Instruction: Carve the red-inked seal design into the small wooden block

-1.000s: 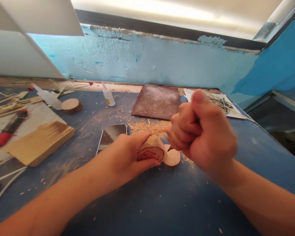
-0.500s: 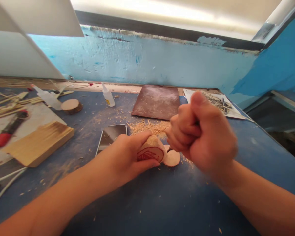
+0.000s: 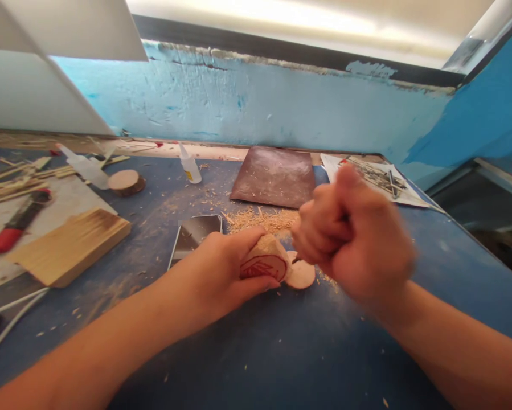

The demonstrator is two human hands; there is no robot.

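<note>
My left hand [image 3: 221, 259] is closed round a wood block [image 3: 264, 266], with its thumb and fingers on the edges. Red lines are drawn on the block's face, inside a red outline. Close to its right, my right hand [image 3: 353, 236] makes a fist, slightly blurred. A small dark tip [image 3: 296, 259] pokes out below the fist toward the block; the rest of that tool is hidden in the fingers. Beneath lies a thin pale wood disc [image 3: 303, 277], partly covered by the block and hand. Wood shavings [image 3: 259, 219] are heaped just behind.
A phone [image 3: 193, 233] lies beside my left hand. Further left are a wood plank [image 3: 74, 245], a red-and-black cutter [image 3: 19, 222], a wood slice [image 3: 126, 182] and glue bottles [image 3: 191, 168]. Brown sandpaper [image 3: 275, 176] and a paper with sticks [image 3: 381, 179] lie toward the wall.
The whole view has shifted slightly. The left hand still grips the block, and the right fist stays beside it with only a small movement.
</note>
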